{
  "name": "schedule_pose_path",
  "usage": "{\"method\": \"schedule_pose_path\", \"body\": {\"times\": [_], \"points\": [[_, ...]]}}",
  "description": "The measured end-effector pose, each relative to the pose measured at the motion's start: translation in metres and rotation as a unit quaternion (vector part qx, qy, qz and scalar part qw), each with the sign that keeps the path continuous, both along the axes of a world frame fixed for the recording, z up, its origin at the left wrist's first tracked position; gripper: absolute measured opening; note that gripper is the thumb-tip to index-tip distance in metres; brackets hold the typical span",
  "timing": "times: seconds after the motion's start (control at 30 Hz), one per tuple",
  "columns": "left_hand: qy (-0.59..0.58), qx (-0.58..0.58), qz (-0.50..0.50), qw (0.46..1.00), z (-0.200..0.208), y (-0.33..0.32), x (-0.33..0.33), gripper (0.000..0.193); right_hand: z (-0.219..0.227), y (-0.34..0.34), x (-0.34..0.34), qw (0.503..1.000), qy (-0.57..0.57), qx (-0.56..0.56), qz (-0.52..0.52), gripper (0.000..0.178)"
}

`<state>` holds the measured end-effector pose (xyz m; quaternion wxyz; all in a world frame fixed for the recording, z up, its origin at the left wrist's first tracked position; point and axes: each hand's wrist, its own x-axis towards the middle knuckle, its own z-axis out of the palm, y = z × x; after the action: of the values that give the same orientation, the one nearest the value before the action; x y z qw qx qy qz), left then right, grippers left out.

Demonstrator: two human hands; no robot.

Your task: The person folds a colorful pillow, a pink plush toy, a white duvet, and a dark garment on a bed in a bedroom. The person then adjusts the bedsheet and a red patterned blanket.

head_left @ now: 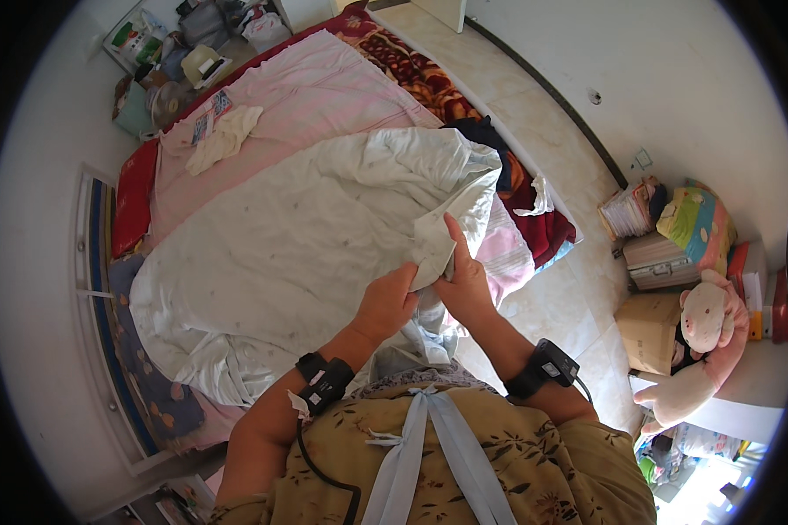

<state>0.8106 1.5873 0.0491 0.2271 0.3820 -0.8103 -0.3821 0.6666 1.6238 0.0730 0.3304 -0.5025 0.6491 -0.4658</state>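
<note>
A large pale duvet (280, 236) with small faint marks lies rumpled across the bed. Its near right edge is lifted toward my body. My left hand (387, 302) is closed on this edge, thumb and fingers pinched on the cloth. Close beside it on the right, my right hand (466, 284) grips the same edge, with one finger pointing up along the fabric. Part of the duvet hangs in folds below my hands, in front of my body. Beneath it the bed is spread with a pink striped sheet (324, 74).
A patterned red-brown blanket (411, 66) covers the bed's far right side. A cream cloth (223, 140) and a red cushion (136, 197) lie at the left. Along the right wall are a cardboard box (646, 332), a metallic case (661, 262) and a pink plush toy (705, 315).
</note>
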Motion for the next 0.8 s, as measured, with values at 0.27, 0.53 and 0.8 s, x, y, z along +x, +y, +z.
{"method": "schedule_pose_path", "body": {"times": [0.27, 0.53, 0.8], "points": [[-0.037, -0.02, -0.019, 0.999, 0.01, 0.003, 0.006, 0.023, 0.023, -0.024, -0.021, 0.972, 0.057, 0.029, 0.224, 0.025], [0.083, 0.204, 0.101, 0.97, -0.005, 0.014, -0.001, 0.029, 0.049, -0.043, -0.004, 0.959, -0.179, 0.111, 0.189, 0.011], [0.108, 0.224, 0.208, 0.946, -0.077, 0.04, 0.029, 0.035, 0.087, -0.064, -0.011, 0.9, -0.399, -0.098, 0.144, 0.01]]}}
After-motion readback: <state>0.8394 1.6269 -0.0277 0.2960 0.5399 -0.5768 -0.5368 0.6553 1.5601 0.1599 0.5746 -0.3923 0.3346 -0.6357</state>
